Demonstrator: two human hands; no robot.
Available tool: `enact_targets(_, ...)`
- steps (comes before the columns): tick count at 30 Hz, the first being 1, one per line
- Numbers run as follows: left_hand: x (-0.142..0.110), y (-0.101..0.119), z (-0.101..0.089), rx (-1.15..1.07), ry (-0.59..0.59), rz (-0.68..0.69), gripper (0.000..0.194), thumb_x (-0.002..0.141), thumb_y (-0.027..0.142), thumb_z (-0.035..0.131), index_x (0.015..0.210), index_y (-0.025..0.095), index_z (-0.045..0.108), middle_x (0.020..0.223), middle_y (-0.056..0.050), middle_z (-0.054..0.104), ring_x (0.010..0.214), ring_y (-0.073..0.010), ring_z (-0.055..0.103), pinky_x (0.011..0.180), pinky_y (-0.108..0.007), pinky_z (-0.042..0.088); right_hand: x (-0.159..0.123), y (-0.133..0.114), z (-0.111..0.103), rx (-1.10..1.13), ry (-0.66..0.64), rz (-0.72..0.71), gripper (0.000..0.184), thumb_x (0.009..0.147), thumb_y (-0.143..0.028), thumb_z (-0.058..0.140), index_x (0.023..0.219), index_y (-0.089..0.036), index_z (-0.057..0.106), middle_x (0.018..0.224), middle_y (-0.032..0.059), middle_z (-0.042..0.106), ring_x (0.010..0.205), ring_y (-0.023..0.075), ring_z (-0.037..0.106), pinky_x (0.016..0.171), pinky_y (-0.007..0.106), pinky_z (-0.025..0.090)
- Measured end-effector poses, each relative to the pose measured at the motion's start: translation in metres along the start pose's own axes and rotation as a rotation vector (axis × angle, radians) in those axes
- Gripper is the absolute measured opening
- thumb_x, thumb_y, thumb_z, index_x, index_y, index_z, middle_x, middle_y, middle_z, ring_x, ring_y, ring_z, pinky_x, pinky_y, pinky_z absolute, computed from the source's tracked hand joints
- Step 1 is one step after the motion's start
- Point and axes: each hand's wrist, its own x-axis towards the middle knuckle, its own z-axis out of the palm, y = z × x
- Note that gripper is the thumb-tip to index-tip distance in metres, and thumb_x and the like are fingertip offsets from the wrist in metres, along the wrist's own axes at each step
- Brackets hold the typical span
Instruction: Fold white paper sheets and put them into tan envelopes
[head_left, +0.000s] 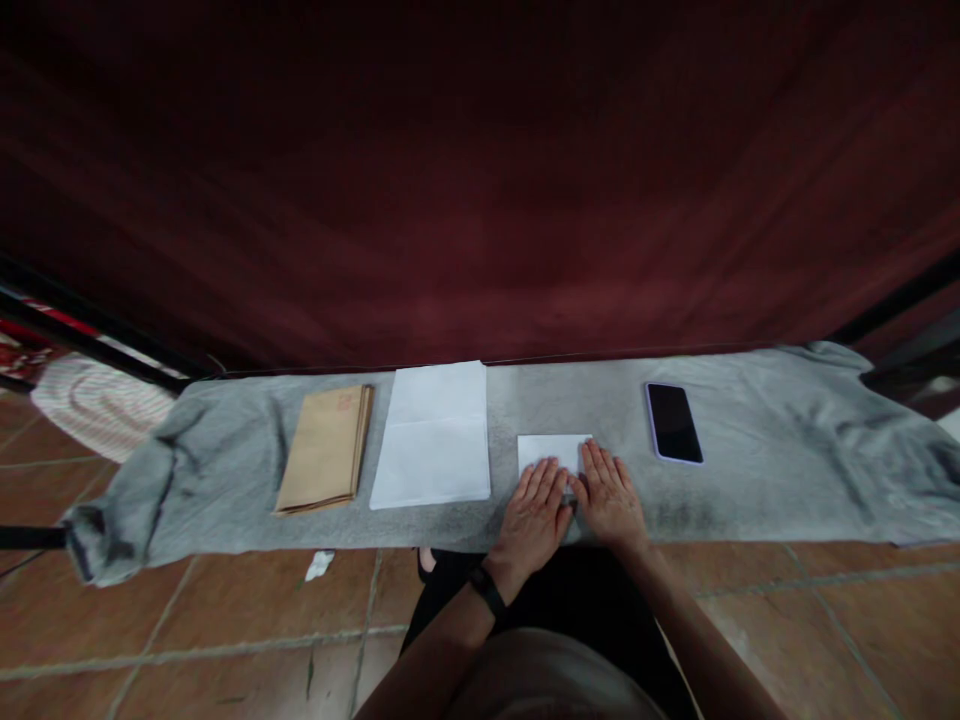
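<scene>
Phone (675,424): off to my right, lying screen up, the screen dark, a lilac edge around it.
Grey cloth (765,460): spread in front of me under the phone, rumpled at both ends.
Curtain (480,220): dark red, hanging beyond the cloth's far edge.
Black bars (30,538): at my left and right.
Striped fabric (105,405): pale, far to my left.
Floor (247,600): reddish-brown tiles, pale joints.
White scrap (319,565): on the tiles, left of me.
</scene>
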Motion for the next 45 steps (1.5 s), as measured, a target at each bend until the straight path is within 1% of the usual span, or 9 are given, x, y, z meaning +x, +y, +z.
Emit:
enact_targets(8, -0.008, -0.003, 0.000, 0.021, -0.021, -0.034, 0.067, 0.101, 0.051, 0.042, 0.153, 0.011, 0.031, 0.163, -0.015, 0.027, 0.153, -0.0250, 0.019, 0.123, -0.045, 0.026, -0.001, 0.002, 0.001, 0.005, -0.007, -0.001, 0.066, 0.103, -0.042, 0.039, 0.159, -0.014, 0.020, 0.156, 0.0163, 0.040, 0.140, 0.0311, 0.044, 0.115, 0.050, 0.031)
enact_targets(13, -0.014, -0.005, 0.000, 0.037, -0.014, -0.079, 0.072, 0.100, 0.052, 0.043, 0.153, 0.007, 0.028, 0.163, -0.018, 0.026, 0.153, -0.0259, 0.017, 0.123, -0.045, 0.026, -0.002, 0.001, -0.001, 0.012, -0.007, 0.005, 0.066, 0.103, -0.043, 0.039, 0.159, -0.014, 0.019, 0.156, 0.0165, 0.041, 0.139, 0.0306, 0.045, 0.116, 0.050, 0.031)
enact_targets(19, -0.018, -0.007, 0.000, 0.045, -0.003, -0.134, 0.071, 0.101, 0.052, 0.040, 0.154, 0.007, 0.025, 0.163, -0.017, 0.027, 0.152, -0.0262, 0.020, 0.123, -0.047, 0.027, -0.002, 0.000, -0.003, 0.012, 0.002, -0.002, 0.067, 0.103, -0.042, 0.039, 0.159, -0.013, 0.019, 0.156, 0.0165, 0.041, 0.140, 0.0307, 0.044, 0.116, 0.050, 0.031)
enact_targets(24, -0.018, -0.005, 0.000, 0.047, -0.006, -0.171, 0.073, 0.100, 0.053, 0.042, 0.154, 0.005, 0.026, 0.162, -0.019, 0.028, 0.152, -0.0259, 0.020, 0.123, -0.045, 0.028, -0.001, 0.000, -0.005, 0.013, 0.007, -0.009, 0.067, 0.102, -0.041, 0.040, 0.159, -0.013, 0.019, 0.156, 0.0167, 0.041, 0.139, 0.0310, 0.044, 0.116, 0.051, 0.031)
enact_targets(28, -0.019, -0.004, 0.001, 0.040, 0.004, -0.206, 0.074, 0.100, 0.054, 0.041, 0.153, 0.005, 0.027, 0.162, -0.019, 0.028, 0.152, -0.0277, 0.021, 0.122, -0.047, 0.029, -0.002, 0.000, -0.005, 0.010, 0.004, -0.011, 0.066, 0.103, -0.042, 0.041, 0.159, -0.013, 0.021, 0.155, 0.0171, 0.042, 0.139, 0.0315, 0.045, 0.116, 0.050, 0.031)
enact_targets(38, -0.022, -0.003, 0.000, 0.040, 0.003, -0.234, 0.077, 0.100, 0.056, 0.040, 0.154, 0.004, 0.025, 0.163, -0.020, 0.026, 0.152, -0.0285, 0.020, 0.122, -0.047, 0.029, -0.001, 0.003, -0.003, 0.019, -0.012, -0.019, 0.064, 0.102, -0.042, 0.040, 0.157, -0.011, 0.027, 0.153, 0.0179, 0.045, 0.139, 0.0323, 0.045, 0.115, 0.051, 0.032)
enact_targets(40, -0.022, -0.003, -0.001, 0.042, 0.013, -0.226, 0.076, 0.099, 0.056, 0.044, 0.155, 0.008, 0.025, 0.163, -0.020, 0.025, 0.152, -0.0290, 0.022, 0.121, -0.047, 0.030, -0.001, 0.004, -0.004, 0.021, -0.011, -0.027, 0.064, 0.103, -0.042, 0.040, 0.157, -0.011, 0.027, 0.153, 0.0178, 0.045, 0.139, 0.0323, 0.045, 0.115, 0.051, 0.032)
enact_targets(43, -0.023, -0.003, -0.003, 0.047, 0.038, -0.199, 0.072, 0.097, 0.056, 0.049, 0.156, 0.020, 0.027, 0.164, -0.017, 0.025, 0.151, -0.0305, 0.025, 0.119, -0.049, 0.031, -0.001, 0.007, -0.004, 0.031, -0.021, -0.040, 0.065, 0.103, -0.043, 0.040, 0.158, -0.012, 0.025, 0.155, 0.0172, 0.043, 0.140, 0.0322, 0.044, 0.115, 0.051, 0.033)
enact_targets(45, -0.024, -0.003, -0.004, 0.052, 0.048, -0.191, 0.073, 0.096, 0.056, 0.051, 0.156, 0.023, 0.027, 0.164, -0.017, 0.025, 0.150, -0.0313, 0.027, 0.119, -0.050, 0.032, -0.002, 0.010, -0.004, 0.032, -0.041, -0.051, 0.064, 0.103, -0.042, 0.039, 0.158, -0.012, 0.026, 0.155, 0.0167, 0.042, 0.140, 0.0320, 0.043, 0.115, 0.050, 0.034)
